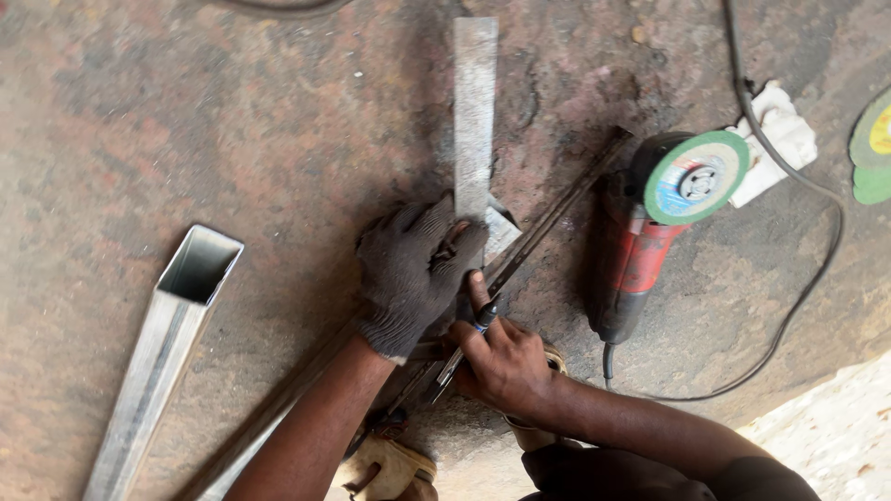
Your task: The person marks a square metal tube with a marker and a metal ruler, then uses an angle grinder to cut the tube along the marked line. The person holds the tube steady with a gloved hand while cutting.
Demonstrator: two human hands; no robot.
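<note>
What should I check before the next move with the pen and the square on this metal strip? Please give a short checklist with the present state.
1. Left hand presses the steel square flat: ok.
2. Right hand grips the pen, tip at the square's edge: ok.
3. Square truly at right angle to the dark metal strip: cannot tell.
4. Angle grinder lies apart from both hands: ok.
5. Grinder unplugged: cannot tell.
6. Square tube clear of the arms: ok.

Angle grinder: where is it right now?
Head view, right of centre: the grinder lies on the floor, disc up, just right of the dark bar and the right hand.
</note>
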